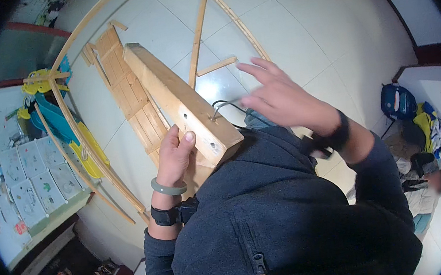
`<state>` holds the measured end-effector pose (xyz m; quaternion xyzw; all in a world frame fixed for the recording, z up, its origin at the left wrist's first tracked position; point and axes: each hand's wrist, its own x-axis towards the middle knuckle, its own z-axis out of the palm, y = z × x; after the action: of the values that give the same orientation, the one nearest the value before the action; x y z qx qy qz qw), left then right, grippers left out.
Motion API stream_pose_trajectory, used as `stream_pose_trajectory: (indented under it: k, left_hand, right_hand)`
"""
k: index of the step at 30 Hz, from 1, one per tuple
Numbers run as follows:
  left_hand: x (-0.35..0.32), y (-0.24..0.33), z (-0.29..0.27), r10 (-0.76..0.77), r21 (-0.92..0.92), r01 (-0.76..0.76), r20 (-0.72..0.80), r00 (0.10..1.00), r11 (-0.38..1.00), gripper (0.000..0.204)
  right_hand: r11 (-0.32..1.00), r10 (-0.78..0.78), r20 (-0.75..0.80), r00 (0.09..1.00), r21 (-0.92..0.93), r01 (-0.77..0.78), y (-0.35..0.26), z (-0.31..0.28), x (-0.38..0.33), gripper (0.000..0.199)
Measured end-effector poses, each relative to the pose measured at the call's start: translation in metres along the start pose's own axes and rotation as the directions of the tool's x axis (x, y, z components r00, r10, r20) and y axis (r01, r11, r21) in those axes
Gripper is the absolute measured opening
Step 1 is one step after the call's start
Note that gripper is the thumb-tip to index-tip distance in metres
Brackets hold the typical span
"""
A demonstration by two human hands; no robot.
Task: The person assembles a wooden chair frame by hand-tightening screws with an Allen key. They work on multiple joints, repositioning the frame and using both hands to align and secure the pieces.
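A thick wooden beam with several drilled holes stretches away from my lap, its near end against my dark jacket. My left hand is wrapped round its left side near that end, thumb on the face beside the holes. A thin bent metal rod, perhaps a hex key, stands in the beam's right side; a dark curved line runs from it to the right. My right hand hovers right of the rod, touching nothing, fingers apart and slightly blurred.
A slatted wooden panel lies on the tiled floor beyond the beam. Long wooden strips and a curved wooden frame lie around it. White storage boxes stand left. A blue backpack and a person are at right.
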<state>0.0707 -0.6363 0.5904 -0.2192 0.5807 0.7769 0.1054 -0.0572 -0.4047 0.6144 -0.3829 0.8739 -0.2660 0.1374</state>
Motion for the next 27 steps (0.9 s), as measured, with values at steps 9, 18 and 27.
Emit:
stream_pose_trajectory:
  k: [9, 18, 27]
  left_hand:
    - [0.001, 0.003, -0.004, 0.075, 0.060, -0.075, -0.004, 0.997, 0.995, 0.042]
    - [0.009, 0.006, -0.015, 0.005, 0.016, -0.005, 0.038, 0.999, 1.000, 0.050]
    - [0.007, 0.003, -0.016, -0.004, -0.038, 0.007, 0.057, 0.998, 0.999, 0.049]
  right_hand:
    - [0.734, -0.352, -0.366, 0.861, 0.463, 0.497, -0.061, 0.013, 0.078, 0.030]
    - [0.874, -0.396, 0.018, 0.918, 0.313, 0.371, -0.015, -0.034, -0.008, 0.025]
    - [0.948, -0.057, -0.181, 0.982, 0.297, 0.110, -0.011, 0.039, 0.093, 0.045]
